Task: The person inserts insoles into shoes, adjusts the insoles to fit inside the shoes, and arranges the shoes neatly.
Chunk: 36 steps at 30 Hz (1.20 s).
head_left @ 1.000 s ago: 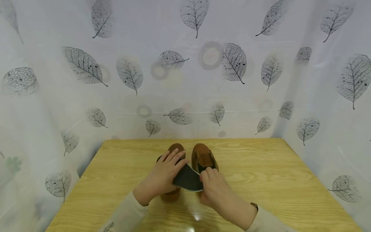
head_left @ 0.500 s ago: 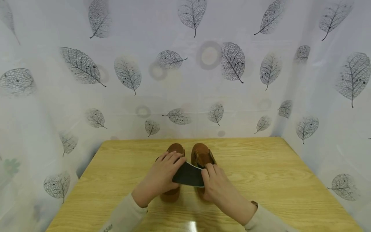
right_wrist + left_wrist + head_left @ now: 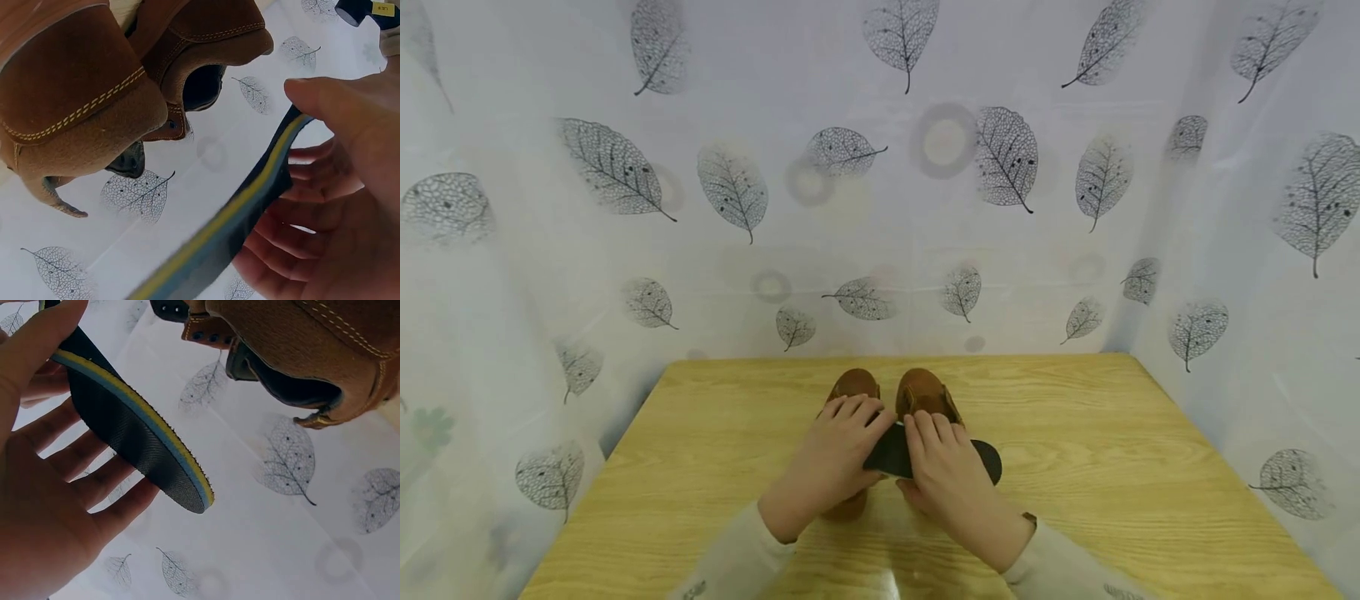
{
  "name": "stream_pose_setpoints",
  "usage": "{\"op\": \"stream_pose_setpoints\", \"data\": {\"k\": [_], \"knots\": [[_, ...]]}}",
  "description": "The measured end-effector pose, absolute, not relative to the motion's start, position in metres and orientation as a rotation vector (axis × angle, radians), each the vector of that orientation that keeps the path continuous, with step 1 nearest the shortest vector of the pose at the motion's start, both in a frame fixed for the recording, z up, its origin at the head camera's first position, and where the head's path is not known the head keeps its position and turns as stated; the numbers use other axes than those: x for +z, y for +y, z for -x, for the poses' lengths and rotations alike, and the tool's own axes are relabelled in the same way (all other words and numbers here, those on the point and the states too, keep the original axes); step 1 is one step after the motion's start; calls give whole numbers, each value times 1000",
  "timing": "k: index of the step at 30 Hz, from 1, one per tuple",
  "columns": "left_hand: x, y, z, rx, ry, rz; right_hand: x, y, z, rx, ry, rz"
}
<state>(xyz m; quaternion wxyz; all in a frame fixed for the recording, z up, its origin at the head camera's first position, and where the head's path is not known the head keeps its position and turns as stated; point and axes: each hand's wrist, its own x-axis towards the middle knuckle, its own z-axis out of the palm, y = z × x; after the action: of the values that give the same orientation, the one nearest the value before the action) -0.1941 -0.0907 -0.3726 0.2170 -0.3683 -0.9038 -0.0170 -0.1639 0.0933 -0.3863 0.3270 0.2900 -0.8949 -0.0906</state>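
A dark insole (image 3: 889, 457) with a layered yellow and blue edge is held level between both hands, above the table and in front of the shoes. The left hand (image 3: 841, 446) grips one part, thumb on one side and fingers spread along the other in the left wrist view. My right hand (image 3: 951, 467) holds it farther right, thumb at the edge and fingers against the opposite face. Its rounded end sticks out beyond the right hand. Behind stand two brown leather shoes, the left shoe (image 3: 856, 382) and the right shoe (image 3: 922, 383), both partly covered by the hands.
A wood-grain table (image 3: 1075, 467) carries the shoes, set toes toward the back edge. White curtains (image 3: 895, 225) printed with leaves surround the table at the back and sides. A dark device with a yellow label (image 3: 375, 12) shows on the other wrist.
The right hand's fingers now lie across the insole, whose rounded end shows to the right of it. The insole's left tip, visible earlier, is now hidden. The left hand has shifted slightly right.
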Motion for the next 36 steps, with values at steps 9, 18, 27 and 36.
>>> {"op": "stream_pose_setpoints", "data": {"k": [9, 18, 27, 36], "knots": [[-375, -86, 194, -14, -2465, 1053, -383, 89, 163, -150, -2445, -735], [-374, -85, 195, -15, -2454, 1083, -373, 93, 164, 18, -2564, -807], [-375, -89, 197, -95, -2503, 1095, -370, 97, 166, 332, -2680, -859], [-372, -108, 208, -217, -2522, 948, -368, 105, 177, 730, -2804, -697]]}}
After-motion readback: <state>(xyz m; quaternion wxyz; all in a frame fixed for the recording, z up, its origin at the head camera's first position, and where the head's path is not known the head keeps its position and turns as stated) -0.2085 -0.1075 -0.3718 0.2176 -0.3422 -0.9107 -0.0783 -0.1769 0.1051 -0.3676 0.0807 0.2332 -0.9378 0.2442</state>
